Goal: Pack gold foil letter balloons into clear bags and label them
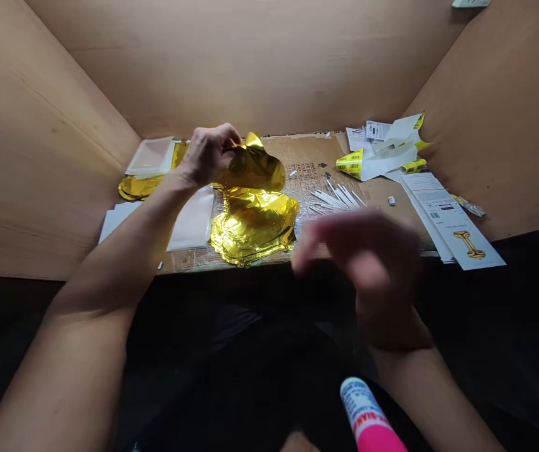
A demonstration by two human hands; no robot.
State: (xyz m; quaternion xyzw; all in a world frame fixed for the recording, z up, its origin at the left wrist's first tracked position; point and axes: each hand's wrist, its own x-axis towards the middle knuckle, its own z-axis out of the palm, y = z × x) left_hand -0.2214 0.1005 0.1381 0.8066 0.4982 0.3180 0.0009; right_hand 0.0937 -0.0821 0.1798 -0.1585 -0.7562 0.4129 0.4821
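Observation:
Pinched in my left hand (210,152) is a flat gold foil balloon (257,169), raised a little above the table. Below it lies a crumpled pile of gold foil balloons (255,229) at the table's front edge. My right hand (364,270) is nearer the camera, smeared by motion, its fingers bent to the left; whether it holds anything is unclear. Beyond it, thin white sticks (338,198) are scattered on the table. Under my right forearm shows a white and pink tube (368,414).
Clear plastic sleeves (191,220) and more gold foil (140,187) lie at left. On the right are yellow barcode labels (350,163) on backing paper, printed cards (458,229) and a small white piece (391,201). Cardboard walls (269,69) enclose the back and sides.

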